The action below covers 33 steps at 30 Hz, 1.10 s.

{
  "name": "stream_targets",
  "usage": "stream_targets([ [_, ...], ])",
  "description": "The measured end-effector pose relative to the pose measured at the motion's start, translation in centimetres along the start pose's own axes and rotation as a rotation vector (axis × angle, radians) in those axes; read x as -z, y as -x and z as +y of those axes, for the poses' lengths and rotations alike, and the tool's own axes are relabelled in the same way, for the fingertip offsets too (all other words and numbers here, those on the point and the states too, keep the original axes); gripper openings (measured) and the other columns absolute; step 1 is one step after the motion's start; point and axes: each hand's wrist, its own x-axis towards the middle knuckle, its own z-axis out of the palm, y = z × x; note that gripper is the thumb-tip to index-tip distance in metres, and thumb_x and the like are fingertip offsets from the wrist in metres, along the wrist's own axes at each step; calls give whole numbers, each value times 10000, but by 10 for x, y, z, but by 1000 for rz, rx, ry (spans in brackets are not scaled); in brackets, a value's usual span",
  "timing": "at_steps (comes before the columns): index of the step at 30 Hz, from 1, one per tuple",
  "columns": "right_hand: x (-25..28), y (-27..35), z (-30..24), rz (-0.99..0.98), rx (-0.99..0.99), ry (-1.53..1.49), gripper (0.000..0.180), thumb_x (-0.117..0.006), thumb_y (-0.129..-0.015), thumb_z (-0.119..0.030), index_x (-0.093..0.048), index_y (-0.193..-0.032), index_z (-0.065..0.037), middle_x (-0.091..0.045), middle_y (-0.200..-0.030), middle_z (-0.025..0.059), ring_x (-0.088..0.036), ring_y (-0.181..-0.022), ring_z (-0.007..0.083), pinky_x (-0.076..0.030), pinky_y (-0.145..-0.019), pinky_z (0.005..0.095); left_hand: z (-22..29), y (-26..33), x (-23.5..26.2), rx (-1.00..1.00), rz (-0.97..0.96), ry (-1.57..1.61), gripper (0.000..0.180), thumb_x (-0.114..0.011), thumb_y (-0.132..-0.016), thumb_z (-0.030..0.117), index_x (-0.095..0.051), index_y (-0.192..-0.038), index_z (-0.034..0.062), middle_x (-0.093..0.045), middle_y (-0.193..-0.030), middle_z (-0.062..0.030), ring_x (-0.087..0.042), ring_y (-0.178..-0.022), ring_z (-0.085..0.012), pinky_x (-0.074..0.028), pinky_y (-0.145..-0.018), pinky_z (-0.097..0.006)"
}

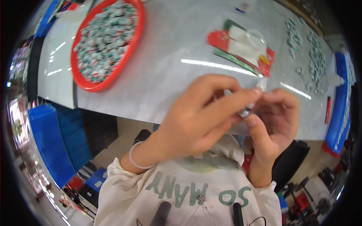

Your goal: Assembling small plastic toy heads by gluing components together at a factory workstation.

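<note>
My left hand and my right hand meet close in front of my chest, over the near edge of the white table. Between their fingertips they pinch a small clear plastic packet with a tiny dark and silvery piece at its lower end. Fingers of both hands are closed around it. A thin white band circles my left wrist. Most of the packet is hidden by my fingers.
A round red tray heaped with several small green and white wrapped pieces sits at the far left. Red and green flat packs with clear bags lie at the centre back. More small pieces are spread at the right. Blue bins stand below left.
</note>
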Motion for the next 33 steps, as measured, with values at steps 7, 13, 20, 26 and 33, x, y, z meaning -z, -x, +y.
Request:
stream_targets([
  [7,5,1,0,-13,9,58,416,-620,-692,68,-360,-1008,-5,-563,-916,190,-555,-820,199,-435,-767,281,19,-2,13,19,-70,21,426,-665,-674,-30,-615,-1092,36,-522,-1044,-97,-537,-729,-160,-456,-604,-246],
  [13,5,-3,-2,-56,29,108,258,-593,-710,59,-497,-949,38,-552,-890,178,-554,-795,208,-432,-715,272,7,-13,120,193,300,-629,147,-579,-746,10,-640,-880,2,-620,-874,-95,-577,-766,-200,-449,-694,-280],
  [20,6,-6,-2,-72,29,177,227,-593,-712,64,-531,-929,42,-554,-900,162,-556,-796,194,-431,-697,255,-21,-17,145,161,91,-1186,118,-615,-736,82,-608,-842,30,-591,-881,-82,-542,-827,-272,-434,-720,-362],
  [26,5,-6,-1,-51,20,162,235,-592,-709,72,-532,-934,45,-554,-904,156,-549,-821,186,-433,-675,233,-22,-16,143,197,100,-1009,138,-632,-723,78,-547,-808,11,-578,-838,-76,-517,-761,-244,-419,-694,-335],
  [33,6,-6,-1,-38,11,215,263,-599,-688,82,-568,-948,63,-562,-935,162,-551,-840,195,-443,-684,245,-18,-13,133,182,259,-876,188,-594,-730,22,-597,-916,53,-596,-812,-59,-542,-694,-192,-426,-638,-282],
])
